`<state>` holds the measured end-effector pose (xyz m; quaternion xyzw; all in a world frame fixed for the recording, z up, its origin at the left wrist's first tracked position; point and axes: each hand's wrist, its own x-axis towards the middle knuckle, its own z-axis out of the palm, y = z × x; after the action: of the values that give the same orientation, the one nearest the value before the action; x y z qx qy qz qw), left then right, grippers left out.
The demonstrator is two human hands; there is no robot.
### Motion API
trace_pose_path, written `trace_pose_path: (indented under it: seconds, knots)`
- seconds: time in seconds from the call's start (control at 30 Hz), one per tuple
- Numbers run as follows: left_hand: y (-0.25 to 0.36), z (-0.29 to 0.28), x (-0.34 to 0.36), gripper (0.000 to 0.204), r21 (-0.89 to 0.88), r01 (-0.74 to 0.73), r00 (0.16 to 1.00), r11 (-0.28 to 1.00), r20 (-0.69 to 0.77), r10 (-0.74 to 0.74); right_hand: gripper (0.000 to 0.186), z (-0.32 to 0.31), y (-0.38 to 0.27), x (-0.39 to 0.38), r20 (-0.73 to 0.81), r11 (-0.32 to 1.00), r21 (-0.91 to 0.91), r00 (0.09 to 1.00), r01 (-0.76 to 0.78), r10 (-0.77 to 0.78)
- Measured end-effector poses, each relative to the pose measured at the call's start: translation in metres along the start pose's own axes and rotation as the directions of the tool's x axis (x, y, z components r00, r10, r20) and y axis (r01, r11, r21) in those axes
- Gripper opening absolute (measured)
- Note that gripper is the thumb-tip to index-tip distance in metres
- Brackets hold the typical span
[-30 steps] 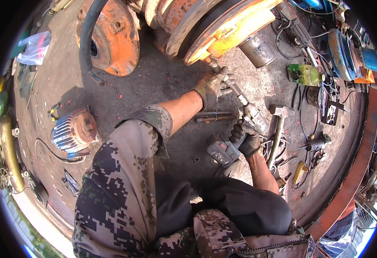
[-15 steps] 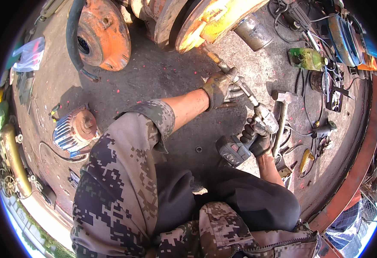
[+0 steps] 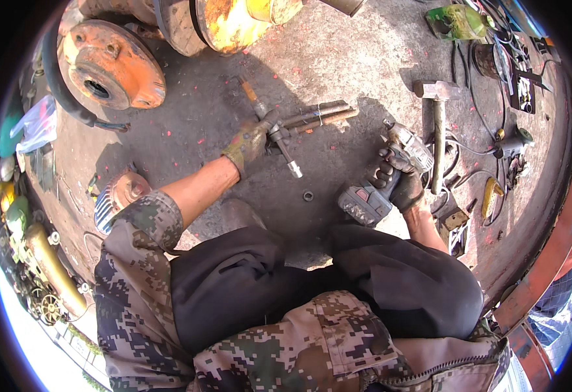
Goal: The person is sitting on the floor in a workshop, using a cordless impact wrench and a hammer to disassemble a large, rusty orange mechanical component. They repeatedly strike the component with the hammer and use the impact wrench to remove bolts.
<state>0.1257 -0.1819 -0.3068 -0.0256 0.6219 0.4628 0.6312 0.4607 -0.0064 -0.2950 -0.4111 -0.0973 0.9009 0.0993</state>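
Note:
My left hand (image 3: 252, 145), in a worn work glove, is closed around a steel puller-like tool (image 3: 288, 155) with a long centre screw and two arms pointing right. One end of its screw is orange-brown; the other is bright metal, pointing toward my knees. In my gloved right hand (image 3: 401, 186) is a cordless impact wrench (image 3: 409, 145), its fingers wrapped round the handle above the grey battery. The wrench's nose is apart from the screw. On the floor between my hands lies a small metal ring (image 3: 307, 195).
A long-handled hammer (image 3: 438, 130) lies right of the wrench. Cables, a green bottle (image 3: 457, 23) and a yellow-handled tool (image 3: 492, 196) are farther right. Orange flanged housing (image 3: 115, 64) and a yellow-marked round machine part (image 3: 224, 26) stand ahead. A finned motor (image 3: 124, 195) sits left.
The impact wrench has come off the screw's end. My left hand has drawn the puller-like tool away from the yellow-marked part, leftward and nearer. The head view has shifted.

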Motion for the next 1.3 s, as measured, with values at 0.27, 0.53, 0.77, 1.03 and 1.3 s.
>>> trace_pose_path:
  seconds: [0.27, 0.53, 0.77, 1.03, 1.3]
  knots:
    - [-0.024, -0.047, -0.014, 0.063, 0.765, 0.267, 0.943, 0.586, -0.333, 0.005, 0.021, -0.013, -0.025, 0.026, -0.214, 0.987, -0.150, 0.973, 0.058, -0.089]
    - [-0.001, -0.033, -0.020, 0.070, 0.838, 0.235, 0.968, 0.493, -0.249, -0.039, 0.061, -0.005, -0.049, -0.011, -0.275, -0.065, -0.934, 0.826, -0.350, -0.492]
    - [0.009, -0.046, -0.011, 0.066, 0.921, 0.194, 0.979, 0.338, -0.159, -0.130, 0.037, 0.014, -0.041, -0.015, -0.051, -0.107, -0.975, 0.661, -0.195, -0.749]
    - [-0.001, -0.042, -0.020, 0.057, 0.981, -0.086, 0.984, 0.176, 0.112, -0.142, 0.023, 0.054, -0.007, -0.038, 0.128, 0.011, -0.989, 0.876, 0.150, -0.465]
    - [0.015, 0.002, -0.034, 0.037, 0.986, -0.160, 0.949, 0.038, 0.165, -0.269, 0.020, -0.008, 0.019, -0.087, -0.019, 0.241, -0.947, 0.709, 0.213, -0.705]
